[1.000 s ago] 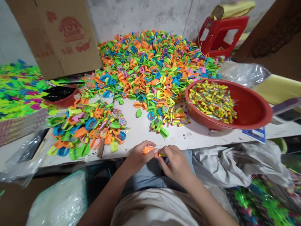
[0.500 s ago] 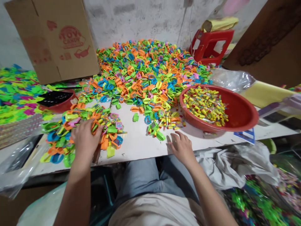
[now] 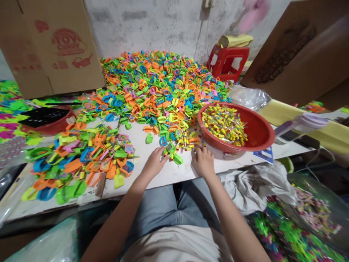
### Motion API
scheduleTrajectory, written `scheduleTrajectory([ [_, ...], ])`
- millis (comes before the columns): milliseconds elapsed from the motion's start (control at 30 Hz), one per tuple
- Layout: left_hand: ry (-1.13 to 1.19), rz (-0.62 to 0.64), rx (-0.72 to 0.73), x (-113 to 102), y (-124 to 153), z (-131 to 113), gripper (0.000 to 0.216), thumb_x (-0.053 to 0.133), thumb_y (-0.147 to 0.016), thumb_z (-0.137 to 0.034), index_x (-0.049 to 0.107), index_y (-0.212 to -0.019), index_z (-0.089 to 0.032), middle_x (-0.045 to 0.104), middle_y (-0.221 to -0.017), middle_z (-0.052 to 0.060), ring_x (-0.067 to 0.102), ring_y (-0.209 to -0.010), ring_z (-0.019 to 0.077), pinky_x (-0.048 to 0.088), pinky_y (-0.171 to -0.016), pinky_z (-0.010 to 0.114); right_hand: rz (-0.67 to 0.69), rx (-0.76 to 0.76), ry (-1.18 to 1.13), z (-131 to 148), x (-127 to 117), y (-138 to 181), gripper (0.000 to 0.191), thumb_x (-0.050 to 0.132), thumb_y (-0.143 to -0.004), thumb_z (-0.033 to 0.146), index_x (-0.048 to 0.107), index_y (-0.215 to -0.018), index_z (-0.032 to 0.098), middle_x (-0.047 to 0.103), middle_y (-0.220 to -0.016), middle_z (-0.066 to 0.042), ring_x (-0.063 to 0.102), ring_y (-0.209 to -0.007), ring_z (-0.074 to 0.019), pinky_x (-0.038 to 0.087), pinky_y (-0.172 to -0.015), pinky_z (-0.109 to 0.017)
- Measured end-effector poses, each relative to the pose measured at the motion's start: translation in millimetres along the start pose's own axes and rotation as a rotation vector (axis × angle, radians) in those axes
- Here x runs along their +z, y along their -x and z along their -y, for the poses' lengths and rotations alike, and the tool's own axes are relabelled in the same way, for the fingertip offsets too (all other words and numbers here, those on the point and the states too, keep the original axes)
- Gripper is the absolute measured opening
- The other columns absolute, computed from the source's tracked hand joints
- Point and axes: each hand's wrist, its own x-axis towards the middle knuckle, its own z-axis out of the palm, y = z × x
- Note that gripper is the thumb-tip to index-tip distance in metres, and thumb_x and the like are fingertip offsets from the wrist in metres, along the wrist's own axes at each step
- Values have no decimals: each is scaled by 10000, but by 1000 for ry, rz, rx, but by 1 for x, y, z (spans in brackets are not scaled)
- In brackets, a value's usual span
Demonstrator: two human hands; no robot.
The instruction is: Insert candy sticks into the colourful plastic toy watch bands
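My left hand [image 3: 156,162] is at the table's front, its fingertips at a green toy watch [image 3: 170,148] at the near edge of a small cluster. Its thumb and fingers look apart, and I cannot tell whether they touch the watch. To the right, my right hand [image 3: 204,161] rests low over the table with fingers spread, close to small yellow candy tubes [image 3: 188,141]. Between the hands lies a loose green piece [image 3: 178,159]. More toy watches, mixed with yellow tubes, form a pile [image 3: 89,153] on the left.
Behind is a large heap of colourful toy watches [image 3: 152,83] against the wall. A red basin [image 3: 260,136] of yellow candy tubes stands right. A cardboard box [image 3: 62,47], a red stool [image 3: 230,62] and a smaller red bowl [image 3: 58,123] surround the heap.
My left hand has left the pile at left and moved right to the small cluster. My right hand has shifted slightly toward the yellow tubes. The view has turned a little.
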Motion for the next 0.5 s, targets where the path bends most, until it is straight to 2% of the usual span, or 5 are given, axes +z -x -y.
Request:
scheduleTrajectory([
  [100, 110, 16, -99, 4, -15, 10, 379, 503, -879, -319, 582, -1217, -165, 632, -1196, 133, 615, -1065, 222, 500, -929, 383, 19, -24, -10, -9, -4, -6, 281, 407, -905, 215, 617, -1088, 177, 600, -1075, -152, 526, -951, -288, 345, -747, -384],
  [167, 181, 34, -162, 4, -22, 15, 410, 553, -841, -283, 574, -1227, -145, 665, -1122, 136, 657, -965, 206, 547, -826, 345, 29, -46, -32, -12, -5, -6, 264, 409, -901, 197, 622, -1057, 183, 618, -1063, -140, 542, -939, -275, 339, -743, -371],
  [367, 276, 50, -238, 7, -24, 18, 436, 652, -721, -172, 624, -1152, -115, 689, -1004, 122, 671, -832, 171, 556, -723, 285, -25, -56, -177, -10, -3, -4, 199, 452, -846, 174, 603, -973, 148, 653, -942, -130, 578, -882, -256, 350, -717, -343],
  [500, 270, 54, -244, 7, -21, 15, 500, 618, -694, -120, 604, -1194, -111, 673, -1038, 129, 632, -642, 128, 513, -554, 243, -87, -60, -328, 2, -5, 8, 165, 447, -859, 252, 554, -946, 161, 630, -807, -68, 582, -772, -202, 408, -689, -304],
])
